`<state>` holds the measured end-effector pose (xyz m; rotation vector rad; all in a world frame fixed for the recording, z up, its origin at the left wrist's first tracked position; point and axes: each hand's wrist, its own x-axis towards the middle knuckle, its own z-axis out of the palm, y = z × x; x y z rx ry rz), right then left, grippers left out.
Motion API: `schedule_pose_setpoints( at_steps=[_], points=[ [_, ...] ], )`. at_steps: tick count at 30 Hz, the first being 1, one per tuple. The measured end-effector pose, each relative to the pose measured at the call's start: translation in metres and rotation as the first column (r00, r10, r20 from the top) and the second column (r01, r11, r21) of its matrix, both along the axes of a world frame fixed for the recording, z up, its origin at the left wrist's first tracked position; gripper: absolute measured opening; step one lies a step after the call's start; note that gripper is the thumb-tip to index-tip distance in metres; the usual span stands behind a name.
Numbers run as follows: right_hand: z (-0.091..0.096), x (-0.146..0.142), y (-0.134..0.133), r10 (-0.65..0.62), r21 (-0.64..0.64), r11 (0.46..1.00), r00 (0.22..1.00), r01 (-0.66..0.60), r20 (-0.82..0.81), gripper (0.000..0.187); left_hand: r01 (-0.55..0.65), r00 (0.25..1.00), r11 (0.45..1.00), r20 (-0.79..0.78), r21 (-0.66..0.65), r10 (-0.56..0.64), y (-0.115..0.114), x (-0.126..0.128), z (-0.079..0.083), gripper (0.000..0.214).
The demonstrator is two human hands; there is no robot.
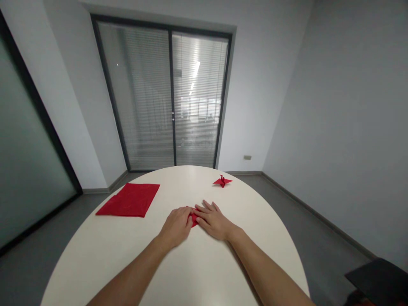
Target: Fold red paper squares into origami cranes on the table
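A small piece of folded red paper (194, 220) lies on the white round table, mostly covered by my two hands. My left hand (177, 224) is closed over its left side, with fingers curled and pressed together at the paper. Flat on the tabletop, my right hand (213, 220) has its fingers spread, and their tips touch the paper's right side. How the paper is folded underneath is hidden. Beyond my right hand stands a finished red paper crane (222, 182). To the left of my hands lie red paper sheets (132, 199), apart from both.
The white round table (191, 272) has a curved edge on the far side and both flanks. Behind it are glass panels with blinds (143, 106) and a wall. A dark flat object (381, 278) sits low at the right, off the table.
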<state>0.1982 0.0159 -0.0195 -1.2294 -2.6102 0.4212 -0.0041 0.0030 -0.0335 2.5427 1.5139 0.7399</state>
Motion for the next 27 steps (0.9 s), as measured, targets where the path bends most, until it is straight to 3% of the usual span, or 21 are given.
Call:
schedule_pose_setpoints(
  at_steps=[6, 12, 17, 21, 27],
  points=[
    [0.003, -0.004, -0.003, 0.016, 0.126, 0.992, 1.000, -0.015, -0.007, 0.046, -0.004, 1.000, 1.000, -0.016, -0.019, 0.003, 0.003, -0.006, 0.004, 0.035],
    [0.003, -0.020, -0.009, -0.084, 0.190, 0.977, 0.995, 0.092, -0.048, 0.045, 0.025, 0.994, 0.999, -0.108, 0.024, -0.022, 0.000, -0.006, 0.011, 0.032],
    [-0.010, -0.022, -0.006, -0.115, 0.078, 0.991, 0.993, 0.113, 0.023, 0.055, 0.093, 0.990, 0.996, -0.106, 0.013, -0.091, -0.001, -0.004, 0.009, 0.031],
    [-0.012, -0.019, -0.004, -0.181, -0.002, 0.983, 0.979, 0.182, 0.097, 0.063, 0.173, 0.976, 0.982, -0.124, -0.074, -0.181, 0.001, -0.006, -0.001, 0.049],
    [-0.007, -0.015, -0.005, -0.259, -0.057, 0.960, 0.950, 0.273, 0.176, 0.070, 0.113, 0.966, 0.974, -0.208, -0.195, -0.153, 0.002, -0.007, -0.010, 0.058]
  ],
)
